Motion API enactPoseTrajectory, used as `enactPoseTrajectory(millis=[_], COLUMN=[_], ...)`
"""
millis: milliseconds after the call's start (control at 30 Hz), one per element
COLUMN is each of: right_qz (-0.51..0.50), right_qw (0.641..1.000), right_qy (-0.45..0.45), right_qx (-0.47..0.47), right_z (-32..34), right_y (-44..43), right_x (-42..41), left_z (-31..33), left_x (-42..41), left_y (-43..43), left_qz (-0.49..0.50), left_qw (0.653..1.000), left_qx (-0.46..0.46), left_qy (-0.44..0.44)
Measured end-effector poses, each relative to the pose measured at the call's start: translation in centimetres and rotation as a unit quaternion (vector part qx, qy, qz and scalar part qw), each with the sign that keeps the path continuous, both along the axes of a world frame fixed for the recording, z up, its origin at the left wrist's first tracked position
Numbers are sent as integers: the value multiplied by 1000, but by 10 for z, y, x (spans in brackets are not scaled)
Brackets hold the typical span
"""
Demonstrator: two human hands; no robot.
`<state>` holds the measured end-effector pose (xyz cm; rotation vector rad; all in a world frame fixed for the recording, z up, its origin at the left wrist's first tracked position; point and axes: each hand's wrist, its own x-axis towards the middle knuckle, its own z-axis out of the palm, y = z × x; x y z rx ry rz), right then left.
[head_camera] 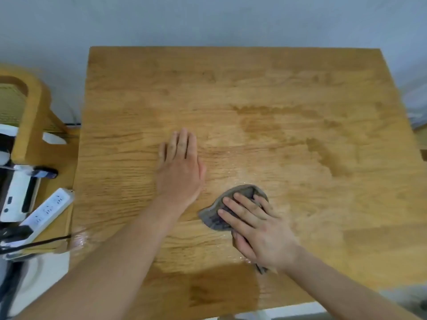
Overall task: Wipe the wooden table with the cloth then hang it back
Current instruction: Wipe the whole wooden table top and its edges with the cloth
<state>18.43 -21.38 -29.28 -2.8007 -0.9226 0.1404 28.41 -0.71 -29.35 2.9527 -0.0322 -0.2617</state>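
We see the grey cloth (213, 217) bunched on the wooden counter (254, 88), pressed down beneath our right hand (258, 229). Its fingers lie straight and slightly spread across the top, with cloth showing past the fingertips and behind the wrist. Our left hand (180, 169) lies flat, palm down, fingers straight and close together, on bare wood just left of the cloth, not touching it.

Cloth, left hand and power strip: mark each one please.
cloth (211, 219), head view, grey fold at its left end.
left hand (180, 172), head view, back of the hand.
power strip (49, 207), head view, white top face.
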Motion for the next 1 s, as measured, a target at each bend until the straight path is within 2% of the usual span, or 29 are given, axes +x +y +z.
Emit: enactPoseTrajectory(millis=[167,267,367,433,500,667,733,800,1000], right_qz=[-102,-112,-187,-210,-188,-22,35,44,-147], right_qw=[995,993,982,977,982,999,999,999,988], right_qy=[-11,9,19,14,-1,23,17,24,26], right_qx=[-19,-37,-35,-20,7,11,11,7,-31], right_z=[-9,-9,-10,-11,-11,-3,-4,-6,-7], right_y=[-9,8,28,38,37,-9,-32,-38,14], right_x=[143,226,285,287,251,96,79,100,266], left_z=[-8,-8,-8,-8,-7,-5,-5,-5,-6], left_x=[31,28,34,35,30,31,33,32,35], left_y=[-28,-29,-29,-30,-31,-31,-31,-31,-30], left_qz=[55,58,67,72,74,79,77,78,74], left_qw=[998,998,997,996,996,995,995,996,997], left_qx=[-7,5,2,-5,-9,-9,-9,-11,4], left_qy=[-33,-35,-46,-51,-55,-55,-56,-53,-37])
